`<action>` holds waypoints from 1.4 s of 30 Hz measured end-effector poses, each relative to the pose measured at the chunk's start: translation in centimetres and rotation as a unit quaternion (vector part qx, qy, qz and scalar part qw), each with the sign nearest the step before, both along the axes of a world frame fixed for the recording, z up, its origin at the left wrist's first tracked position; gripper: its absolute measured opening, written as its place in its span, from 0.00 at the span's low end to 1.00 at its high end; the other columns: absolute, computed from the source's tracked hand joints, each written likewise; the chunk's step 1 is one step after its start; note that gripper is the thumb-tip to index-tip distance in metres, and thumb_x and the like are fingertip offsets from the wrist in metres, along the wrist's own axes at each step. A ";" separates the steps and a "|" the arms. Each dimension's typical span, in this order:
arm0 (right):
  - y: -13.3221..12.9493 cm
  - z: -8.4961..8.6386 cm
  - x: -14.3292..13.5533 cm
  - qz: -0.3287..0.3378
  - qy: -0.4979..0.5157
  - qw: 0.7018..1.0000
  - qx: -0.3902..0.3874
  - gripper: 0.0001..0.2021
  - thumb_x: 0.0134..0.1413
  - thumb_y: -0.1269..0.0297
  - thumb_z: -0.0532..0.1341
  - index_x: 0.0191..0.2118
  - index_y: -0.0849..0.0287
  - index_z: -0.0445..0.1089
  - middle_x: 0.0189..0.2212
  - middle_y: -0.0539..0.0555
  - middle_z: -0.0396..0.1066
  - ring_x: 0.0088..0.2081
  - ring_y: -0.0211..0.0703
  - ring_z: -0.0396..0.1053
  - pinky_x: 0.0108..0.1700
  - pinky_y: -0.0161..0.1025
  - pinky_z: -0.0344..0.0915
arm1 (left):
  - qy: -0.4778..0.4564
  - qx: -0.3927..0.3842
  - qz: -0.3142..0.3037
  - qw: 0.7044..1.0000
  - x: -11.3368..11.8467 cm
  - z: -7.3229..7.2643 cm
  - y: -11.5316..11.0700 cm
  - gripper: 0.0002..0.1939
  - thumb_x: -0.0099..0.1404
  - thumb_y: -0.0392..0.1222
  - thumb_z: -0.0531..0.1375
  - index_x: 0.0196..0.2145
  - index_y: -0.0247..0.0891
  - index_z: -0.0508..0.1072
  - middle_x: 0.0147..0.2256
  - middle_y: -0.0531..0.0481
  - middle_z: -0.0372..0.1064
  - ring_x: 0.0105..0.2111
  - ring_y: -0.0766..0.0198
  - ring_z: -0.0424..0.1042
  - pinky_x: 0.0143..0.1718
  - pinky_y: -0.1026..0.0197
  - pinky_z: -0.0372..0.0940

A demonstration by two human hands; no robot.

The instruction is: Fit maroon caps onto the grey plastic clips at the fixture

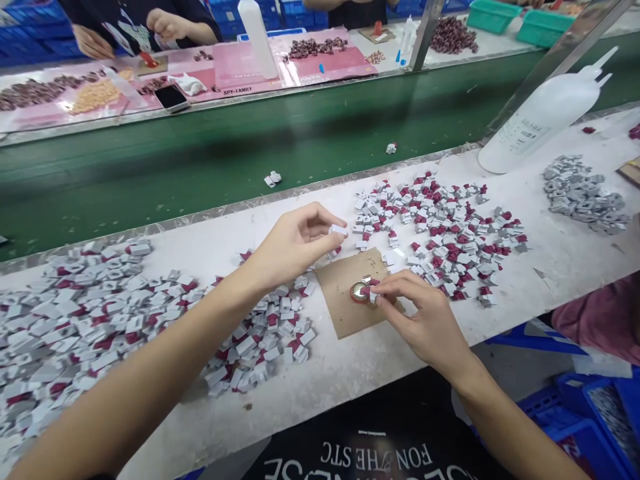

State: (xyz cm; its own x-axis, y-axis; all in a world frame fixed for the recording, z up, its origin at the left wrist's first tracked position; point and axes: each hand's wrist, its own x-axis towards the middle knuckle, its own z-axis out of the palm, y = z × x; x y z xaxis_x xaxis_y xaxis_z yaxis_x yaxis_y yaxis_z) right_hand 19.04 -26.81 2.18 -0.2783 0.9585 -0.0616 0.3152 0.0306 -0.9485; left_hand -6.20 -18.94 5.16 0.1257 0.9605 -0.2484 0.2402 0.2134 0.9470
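Observation:
My left hand (295, 243) pinches a small white and maroon plastic part (337, 231) between thumb and fingertips, above the table beside the cardboard. In my right hand (425, 317) another small plastic part (373, 293), maroon and pale, is pinched at the rim of a small round dish (359, 291). The dish has a shiny inside and a reddish edge; what it contains is unclear. It stands on a square of brown cardboard (345, 319). Loose white-and-maroon parts (440, 233) are spread to the right of the cardboard, and a larger heap (100, 320) lies to the left.
A white squeeze bottle (543, 120) stands at the right rear, near a pile of grey parts (583, 193). Behind the table runs a green conveyor belt (200, 160) with two small part clusters on it. Across it, a co-worker's hands (167, 27) are over a pink mat (295, 70).

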 end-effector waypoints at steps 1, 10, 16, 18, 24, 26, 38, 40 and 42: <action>0.0 0.0 0.0 0.002 -0.001 1.000 -0.004 0.06 0.71 0.64 0.70 0.46 0.47 0.86 0.43 0.57 0.84 0.44 0.55 0.83 0.39 0.49 0.80 | -0.020 -0.008 0.005 1.000 -0.1 0.4 -0.8 0.10 0.62 0.44 0.74 0.38 0.42 0.79 0.43 0.42 0.84 0.40 0.54 0.83 0.45 0.51 0.78; 0.1 0.1 0.1 -0.011 0.019 1.000 -0.019 0.05 0.72 0.59 0.71 0.46 0.46 0.87 0.43 0.58 0.84 0.45 0.56 0.83 0.41 0.51 0.82 | -0.047 -0.066 0.029 0.996 0.2 0.9 -6.0 0.08 0.68 0.49 0.73 0.44 0.49 0.87 0.39 0.46 0.84 0.38 0.52 0.83 0.45 0.50 0.78; 0.5 0.8 0.2 -0.061 0.101 0.991 -0.059 0.05 0.68 0.56 0.76 0.46 0.46 0.88 0.44 0.56 0.84 0.46 0.53 0.84 0.48 0.51 0.85 | -0.130 -0.123 0.023 0.984 0.7 0.0 -7.2 0.11 0.72 0.50 0.73 0.50 0.51 0.86 0.34 0.48 0.81 0.34 0.56 0.81 0.43 0.53 0.78; 0.7 1.0 0.2 -0.073 0.117 0.988 -0.072 0.05 0.67 0.55 0.76 0.45 0.47 0.88 0.43 0.56 0.84 0.44 0.53 0.84 0.48 0.51 0.86 | -0.180 -0.153 0.029 0.971 1.0 -0.2 -7.3 0.11 0.72 0.50 0.73 0.50 0.48 0.86 0.38 0.46 0.83 0.37 0.56 0.83 0.44 0.53 0.80; 0.9 1.1 -0.1 -0.098 0.135 0.982 -0.085 0.08 0.65 0.51 0.77 0.43 0.47 0.87 0.42 0.56 0.85 0.43 0.53 0.85 0.45 0.51 0.87 | -0.229 -0.168 0.080 0.955 1.9 -0.5 -7.4 0.12 0.71 0.55 0.75 0.44 0.44 0.88 0.40 0.44 0.84 0.41 0.55 0.85 0.51 0.52 0.83; 0.8 0.8 -0.2 -0.099 0.150 0.979 -0.098 0.09 0.65 0.51 0.77 0.44 0.47 0.87 0.43 0.56 0.86 0.43 0.53 0.85 0.45 0.51 0.86 | -0.230 -0.166 0.093 0.954 2.0 -0.5 -7.4 0.12 0.67 0.51 0.78 0.44 0.46 0.87 0.40 0.46 0.85 0.41 0.55 0.86 0.54 0.51 0.83; 1.8 0.4 0.3 -0.090 0.291 0.917 -0.258 0.13 0.57 0.50 0.79 0.43 0.48 0.83 0.40 0.51 0.87 0.46 0.54 0.87 0.58 0.57 0.85 | -0.285 -0.245 0.057 0.925 2.4 -0.2 -7.2 0.07 0.67 0.43 0.78 0.43 0.42 0.90 0.45 0.42 0.88 0.46 0.56 0.87 0.52 0.58 0.83; 1.8 0.4 0.3 -0.086 0.292 0.914 -0.267 0.13 0.58 0.51 0.79 0.44 0.48 0.82 0.40 0.51 0.86 0.47 0.54 0.87 0.59 0.58 0.84 | -0.244 -0.234 0.036 0.941 2.4 0.2 -7.2 0.08 0.71 0.48 0.75 0.44 0.43 0.89 0.39 0.45 0.84 0.34 0.61 0.82 0.32 0.63 0.78; 1.8 0.4 0.2 -0.084 0.303 0.908 -0.278 0.13 0.58 0.52 0.79 0.44 0.48 0.83 0.39 0.51 0.86 0.46 0.53 0.87 0.59 0.57 0.84 | -0.211 -0.238 0.040 0.947 2.3 0.5 -7.2 0.07 0.74 0.48 0.72 0.44 0.44 0.89 0.34 0.48 0.78 0.27 0.65 0.73 0.23 0.64 0.68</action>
State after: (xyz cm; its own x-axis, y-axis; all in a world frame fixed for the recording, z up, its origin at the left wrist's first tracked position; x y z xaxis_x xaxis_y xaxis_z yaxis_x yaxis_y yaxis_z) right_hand 19.29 -25.02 2.54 -0.2755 0.8583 -0.4330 -0.3138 -0.5061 -0.8034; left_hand -3.88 -26.09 5.61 0.2408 0.7633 -0.5995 -0.1730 0.6416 0.7473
